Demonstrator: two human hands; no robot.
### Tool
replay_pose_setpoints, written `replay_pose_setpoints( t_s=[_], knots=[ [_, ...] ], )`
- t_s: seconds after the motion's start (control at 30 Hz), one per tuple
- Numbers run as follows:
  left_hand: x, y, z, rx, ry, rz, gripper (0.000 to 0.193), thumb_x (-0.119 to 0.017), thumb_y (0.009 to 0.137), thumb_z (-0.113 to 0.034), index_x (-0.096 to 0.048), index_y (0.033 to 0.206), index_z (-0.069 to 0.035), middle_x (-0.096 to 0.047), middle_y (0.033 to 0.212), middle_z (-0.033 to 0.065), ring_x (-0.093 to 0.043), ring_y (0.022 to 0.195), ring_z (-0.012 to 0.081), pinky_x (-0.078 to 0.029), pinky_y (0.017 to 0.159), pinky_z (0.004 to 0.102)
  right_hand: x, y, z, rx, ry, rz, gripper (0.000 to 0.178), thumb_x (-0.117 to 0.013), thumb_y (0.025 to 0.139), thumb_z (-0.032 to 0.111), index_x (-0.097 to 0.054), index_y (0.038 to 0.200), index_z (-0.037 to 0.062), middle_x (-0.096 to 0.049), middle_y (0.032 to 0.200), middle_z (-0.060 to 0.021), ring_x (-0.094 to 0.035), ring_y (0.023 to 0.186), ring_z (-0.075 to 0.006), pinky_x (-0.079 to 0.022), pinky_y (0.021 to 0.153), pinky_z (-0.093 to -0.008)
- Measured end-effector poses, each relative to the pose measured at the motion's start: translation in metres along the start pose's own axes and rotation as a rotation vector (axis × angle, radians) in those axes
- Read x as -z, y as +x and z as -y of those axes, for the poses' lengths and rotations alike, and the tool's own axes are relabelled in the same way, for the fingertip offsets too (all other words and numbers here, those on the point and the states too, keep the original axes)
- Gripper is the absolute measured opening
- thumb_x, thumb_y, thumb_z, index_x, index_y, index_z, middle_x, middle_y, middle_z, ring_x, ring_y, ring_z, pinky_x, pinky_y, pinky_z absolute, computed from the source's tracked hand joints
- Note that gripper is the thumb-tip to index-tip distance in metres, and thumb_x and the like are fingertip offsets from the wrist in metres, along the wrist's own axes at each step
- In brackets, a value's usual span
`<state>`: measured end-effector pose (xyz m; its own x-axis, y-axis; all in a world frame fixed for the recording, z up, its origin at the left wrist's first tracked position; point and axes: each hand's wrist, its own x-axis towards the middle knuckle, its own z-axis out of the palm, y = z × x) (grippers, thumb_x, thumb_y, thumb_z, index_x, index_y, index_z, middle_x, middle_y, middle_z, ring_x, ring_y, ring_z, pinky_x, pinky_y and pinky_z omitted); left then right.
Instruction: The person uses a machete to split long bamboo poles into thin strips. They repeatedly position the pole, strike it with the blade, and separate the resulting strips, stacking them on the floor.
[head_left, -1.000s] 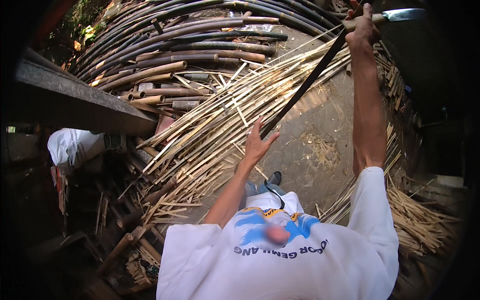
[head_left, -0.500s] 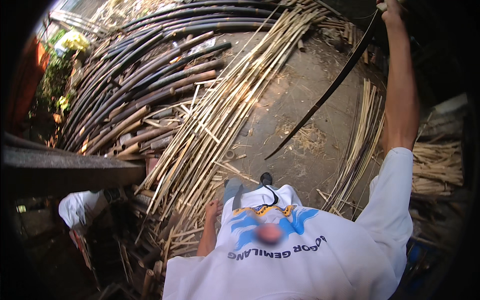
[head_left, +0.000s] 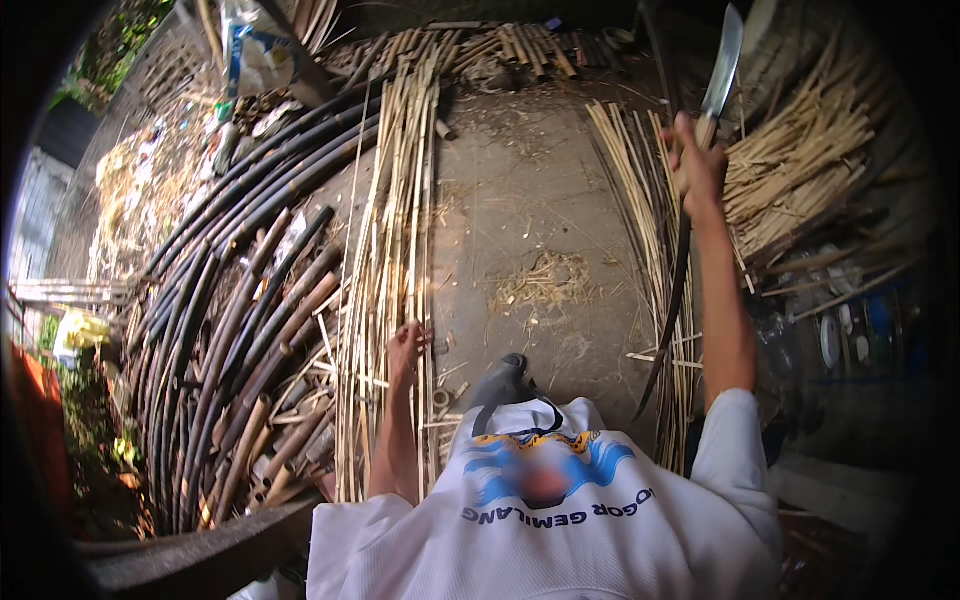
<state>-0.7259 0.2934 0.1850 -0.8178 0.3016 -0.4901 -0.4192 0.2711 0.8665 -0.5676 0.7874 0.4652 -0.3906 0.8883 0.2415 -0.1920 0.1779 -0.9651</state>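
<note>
In my right hand, raised at the upper right, is the handle of a machete, its bright curved blade pointing up and away. A long dark bamboo strip runs past the same hand, from the far edge down toward my right side; it appears gripped along with the handle. My left hand hangs low in front of me, fingers loosely bent and apart, nothing visible in it. Below it lies a long bundle of pale split bamboo strips.
Dark bamboo poles crowd the left. Another bundle of strips lies along the right, with a heap of pale split pieces beyond it. Shavings litter the concrete floor. A wooden beam crosses the lower left.
My view has swung to the right. My right hand has come lower in the picture, and the machete blade now shows. The dark strip stands steeper beside my right arm.
</note>
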Motion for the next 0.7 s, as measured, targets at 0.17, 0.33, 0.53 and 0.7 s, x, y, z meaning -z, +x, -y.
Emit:
replay_pose_setpoints(
  t_s=[0.17, 0.33, 0.53, 0.7],
  knots=[
    [-0.066, 0.122, -0.187, -0.278, -0.11, 0.244, 0.069, -0.054, 0.09, -0.065, -0.058, 0.12, -0.003, -0.069, 0.099, 0.0104, -0.065, 0.086, 0.018, -0.05, 0.075, 0.0305, 0.051, -0.171, -0.061, -0.356, -0.182, -0.089, 0.03, -0.066, 0.093, 0.037, -0.061, 0.087, 0.0082, -0.067, 0.074, -0.0041, -0.047, 0.047, -0.0029, -0.034, 0.041, -0.0212],
    [-0.153, 0.225, -0.333, -0.263, -0.302, 0.456, 0.099, -0.048, 0.08, -0.082, -0.039, 0.141, -0.005, -0.056, 0.127, 0.0159, -0.057, 0.107, 0.0297, -0.044, 0.094, 0.0467, 0.082, -0.335, -0.095, -0.63, -0.152, -0.099, 0.031, -0.065, 0.094, 0.032, -0.065, 0.08, 0.0039, -0.066, 0.069, -0.0033, -0.051, 0.051, -0.0053, -0.039, 0.045, -0.0236],
    [-0.26, 0.345, -0.363, 0.144, -0.587, 1.289, 0.112, -0.05, 0.074, -0.084, -0.033, 0.145, 0.0, -0.041, 0.144, 0.0261, -0.037, 0.135, 0.0446, -0.03, 0.112, 0.0576, 0.089, -0.468, -0.085, -0.881, -0.265, -0.168, 0.027, -0.066, 0.094, 0.024, -0.065, 0.081, 0.0012, -0.065, 0.068, -0.0022, -0.058, 0.059, -0.0077, -0.045, 0.054, -0.0246],
    [-0.292, 0.454, -0.302, 0.097, -0.456, 0.89, 0.07, -0.052, 0.089, -0.066, -0.064, 0.103, 0.001, -0.06, 0.074, 0.0078, -0.056, 0.063, 0.0205, -0.045, 0.058, 0.0386, 0.089, -0.532, -0.113, -1.009, -0.476, -0.227, 0.028, -0.069, 0.091, 0.028, -0.066, 0.085, 0.0014, -0.06, 0.066, 0.0008, -0.052, 0.064, -0.0059, -0.044, 0.058, -0.0276]
  ],
)
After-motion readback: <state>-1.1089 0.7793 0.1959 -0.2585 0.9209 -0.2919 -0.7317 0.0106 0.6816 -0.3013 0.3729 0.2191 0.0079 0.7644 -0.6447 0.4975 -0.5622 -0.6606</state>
